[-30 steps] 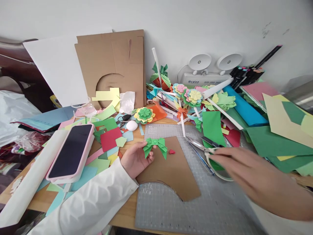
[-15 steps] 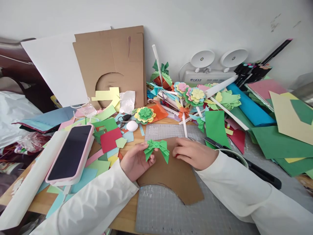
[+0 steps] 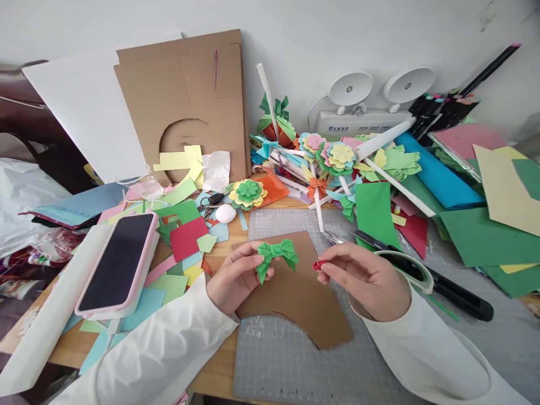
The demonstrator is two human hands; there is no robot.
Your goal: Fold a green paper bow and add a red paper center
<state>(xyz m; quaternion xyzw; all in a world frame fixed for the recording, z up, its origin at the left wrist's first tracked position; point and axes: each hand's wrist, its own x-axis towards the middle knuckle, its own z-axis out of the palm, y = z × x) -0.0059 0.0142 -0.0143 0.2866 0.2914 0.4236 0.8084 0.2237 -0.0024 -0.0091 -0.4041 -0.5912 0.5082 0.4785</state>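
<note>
A green folded paper bow is pinched at its left wing between the thumb and fingers of my left hand. To its right, my right hand pinches a small red piece, apart from the bow; its exact kind I cannot make out. Both hands are above a curved piece of brown cardboard, which lies on a grey cutting mat. Scissors lie partly hidden behind my right hand. A black utility knife rests beside my right wrist.
A phone in a pink case and a white paper roll lie at left among paper scraps. Cardboard sheets lean on the wall. Paper flowers and an emergency light are at the back. Green paper lies right.
My right hand has moved right, away from the bow, and the red piece now shows in its fingertips. My left hand has turned the bow slightly and shifted it right.
</note>
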